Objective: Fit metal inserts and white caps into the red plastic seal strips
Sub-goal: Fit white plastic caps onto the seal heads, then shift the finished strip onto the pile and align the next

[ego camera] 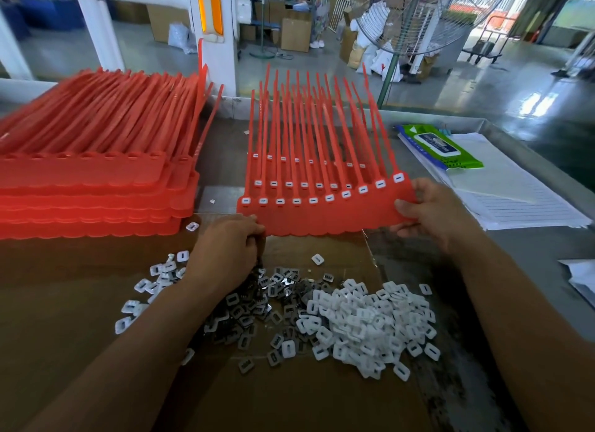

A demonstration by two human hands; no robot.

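A red seal strip sheet (325, 215) with white caps in its heads lies on top of a small stack of capped sheets in the middle of the table. My left hand (225, 248) pinches its near left corner. My right hand (428, 209) grips its right end, thumb on top. A tall stack of red strip sheets (93, 180) stands at the left. On the brown cardboard (80, 302) near me lie a heap of white caps (370, 325) and a darker heap of metal inserts (257, 306).
A green wet-wipe pack (441, 146) lies on lined white papers (515, 199) at the right. More white paper (582, 277) sits at the right edge. Behind the table are a white post (215, 35) and a standing fan (418, 16).
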